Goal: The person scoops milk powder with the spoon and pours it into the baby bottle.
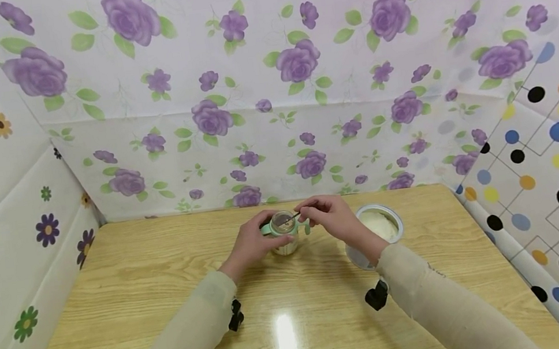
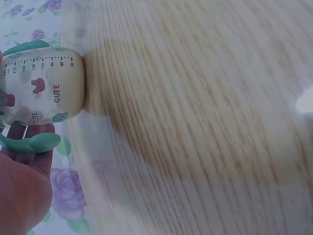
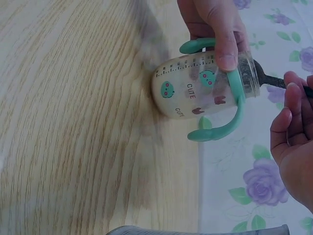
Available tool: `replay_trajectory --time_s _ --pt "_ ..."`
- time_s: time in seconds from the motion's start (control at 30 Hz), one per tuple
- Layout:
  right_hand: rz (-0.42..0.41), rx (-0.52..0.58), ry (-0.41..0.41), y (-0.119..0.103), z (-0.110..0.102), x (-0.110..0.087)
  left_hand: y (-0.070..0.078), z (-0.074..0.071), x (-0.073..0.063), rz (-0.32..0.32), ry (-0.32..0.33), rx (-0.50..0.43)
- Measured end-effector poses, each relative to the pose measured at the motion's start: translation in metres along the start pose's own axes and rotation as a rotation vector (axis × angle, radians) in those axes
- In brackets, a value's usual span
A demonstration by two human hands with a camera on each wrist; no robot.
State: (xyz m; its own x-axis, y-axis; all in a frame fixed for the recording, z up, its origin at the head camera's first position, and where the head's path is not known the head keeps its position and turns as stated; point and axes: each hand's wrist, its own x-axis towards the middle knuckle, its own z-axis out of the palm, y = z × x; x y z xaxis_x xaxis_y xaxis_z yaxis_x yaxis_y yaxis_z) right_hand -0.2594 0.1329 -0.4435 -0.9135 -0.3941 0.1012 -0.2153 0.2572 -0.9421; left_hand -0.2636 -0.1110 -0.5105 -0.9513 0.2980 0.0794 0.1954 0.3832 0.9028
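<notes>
Bottle [image 3: 183, 93] smooth, see-through; handles [image 3: 215, 133] smooth plastic; tabletop [image 1: 116, 293] glossy wood; can rim [image 1: 399, 222] shiny metal.

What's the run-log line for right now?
left hand: holds bottle | right hand: holds spoon at bottle mouth | can: open, right of bottle

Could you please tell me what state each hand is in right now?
Left hand: holding the bottle.
Right hand: holding the dark spoon at the bottle's mouth.

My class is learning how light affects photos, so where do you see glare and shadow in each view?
Head view: a white glare streak on the table, reaching the bottom edge; left wrist view: a bright spot at the right edge, shadow beside the bottle; right wrist view: a soft-edged shadow running from the top edge toward the bottle's base.
</notes>
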Motion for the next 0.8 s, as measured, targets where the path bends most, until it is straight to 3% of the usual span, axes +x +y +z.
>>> replay_trajectory --time_s 0.3,0.53,0.8 --pt "0.002 0.085 0.105 0.0008 0.002 0.0044 -0.0015 -0.0003 0.0006 0.006 -0.004 0.007" --pt "0.036 0.219 0.195 -0.0014 0.0003 0.0043 -0.0016 -0.0001 0.0002 0.017 0.004 0.012" --pt "0.055 0.27 0.226 0.001 -0.0006 0.0051 -0.0015 -0.001 0.0 0.016 0.001 -0.007"
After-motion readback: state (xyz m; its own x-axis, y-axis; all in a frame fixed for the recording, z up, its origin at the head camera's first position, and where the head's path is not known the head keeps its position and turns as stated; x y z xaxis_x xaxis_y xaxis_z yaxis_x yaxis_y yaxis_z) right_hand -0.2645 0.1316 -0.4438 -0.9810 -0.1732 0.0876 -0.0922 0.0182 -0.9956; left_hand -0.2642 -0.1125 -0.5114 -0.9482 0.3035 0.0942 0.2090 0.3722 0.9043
